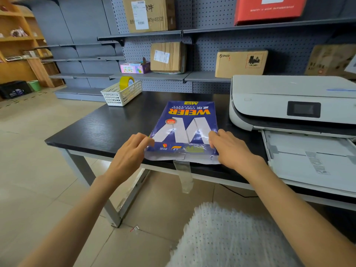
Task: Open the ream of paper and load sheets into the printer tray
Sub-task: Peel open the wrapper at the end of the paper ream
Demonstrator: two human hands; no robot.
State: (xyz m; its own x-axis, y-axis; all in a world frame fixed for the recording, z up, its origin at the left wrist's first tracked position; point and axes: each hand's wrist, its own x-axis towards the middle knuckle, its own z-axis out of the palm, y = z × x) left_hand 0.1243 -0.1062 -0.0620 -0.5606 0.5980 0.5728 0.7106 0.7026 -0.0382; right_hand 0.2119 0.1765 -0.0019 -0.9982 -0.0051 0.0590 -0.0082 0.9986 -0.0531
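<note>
A blue ream of copy paper (187, 124) lies flat on the black table (100, 130), its near end at the table's front edge. The wrapper's end flaps are unfolded there, and a strip of clear tape (184, 176) hangs down from them over the edge. My left hand (131, 153) pinches the wrapper at the near left corner. My right hand (231, 147) grips the near right corner. To the right stands a white printer (285, 105) with its paper tray (312, 158) pulled out toward me.
A white plastic basket (120, 94) with a yellow tape roll (126, 82) sits at the table's far left corner. Grey pegboard shelves behind hold cardboard boxes (167, 56). Tiled floor lies to the left of the table.
</note>
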